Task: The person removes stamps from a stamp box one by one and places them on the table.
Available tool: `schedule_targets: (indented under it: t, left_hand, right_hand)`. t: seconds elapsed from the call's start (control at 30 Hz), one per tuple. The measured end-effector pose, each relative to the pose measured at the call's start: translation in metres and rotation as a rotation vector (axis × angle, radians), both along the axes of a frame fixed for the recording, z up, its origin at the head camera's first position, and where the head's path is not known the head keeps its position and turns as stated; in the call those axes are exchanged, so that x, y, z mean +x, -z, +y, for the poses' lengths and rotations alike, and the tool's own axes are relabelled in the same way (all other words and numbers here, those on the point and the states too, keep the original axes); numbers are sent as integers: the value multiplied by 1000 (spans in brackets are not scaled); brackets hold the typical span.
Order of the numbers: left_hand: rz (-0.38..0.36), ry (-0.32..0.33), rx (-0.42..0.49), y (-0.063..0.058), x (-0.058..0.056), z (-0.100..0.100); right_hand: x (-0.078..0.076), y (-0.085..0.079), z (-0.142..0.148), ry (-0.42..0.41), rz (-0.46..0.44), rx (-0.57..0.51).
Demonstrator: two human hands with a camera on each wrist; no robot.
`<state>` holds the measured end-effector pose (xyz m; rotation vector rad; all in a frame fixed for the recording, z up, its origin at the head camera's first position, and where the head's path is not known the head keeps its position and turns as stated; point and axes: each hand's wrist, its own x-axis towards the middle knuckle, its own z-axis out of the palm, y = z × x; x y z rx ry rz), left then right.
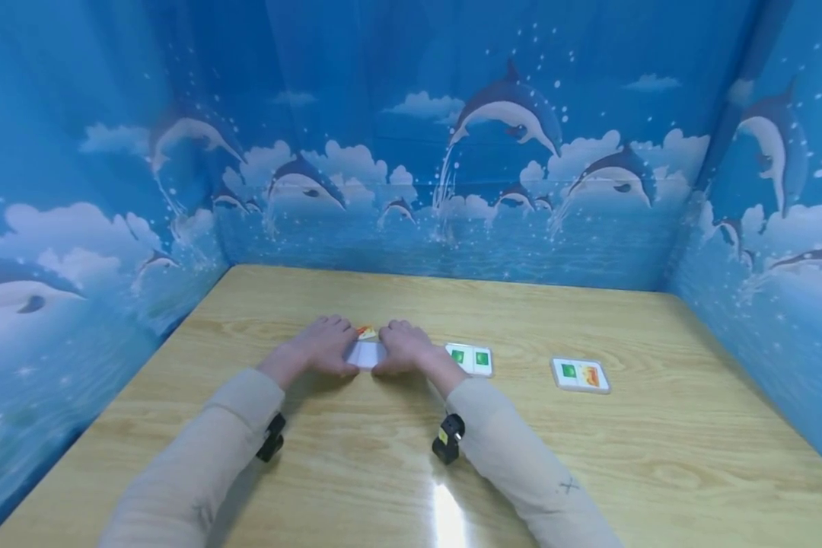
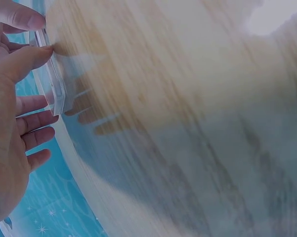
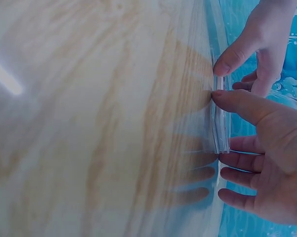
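Both hands are at a white, clear-edged card [image 1: 366,355], low over the table. My left hand [image 1: 325,346] grips its left end, thumb at the near edge and fingers at the far side. At the opposite end my right hand [image 1: 406,348] holds it the same way, the thumbs close together. From the side, in the right wrist view, the clear casing [image 3: 220,118] looks layered. Just beyond the card, between the hands, shows an orange-and-yellow picture [image 1: 366,332], partly hidden.
Right of my right hand lies a card with two green pictures [image 1: 471,359], its left end close to the wrist. Farther right is a card with one green and one orange picture [image 1: 581,375]. Dolphin-printed curtains [image 1: 397,114] stand around the wooden table [image 1: 356,472].
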<state>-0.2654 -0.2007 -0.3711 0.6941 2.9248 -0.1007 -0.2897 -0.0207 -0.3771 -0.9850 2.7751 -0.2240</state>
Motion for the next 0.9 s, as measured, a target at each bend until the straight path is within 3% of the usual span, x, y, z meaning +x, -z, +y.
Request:
schedule_targets:
  t: [0.27, 0.63, 0.9]
  left_hand:
    - [-8, -6, 1, 0, 2, 0]
    - [23, 37, 16, 3, 3, -2]
    - [37, 51, 24, 3, 2, -3]
  right_hand:
    - [1, 1, -1, -6, 25, 34]
    - [4, 1, 3, -42, 70, 74]
    - [8, -5, 2, -49, 86, 170]
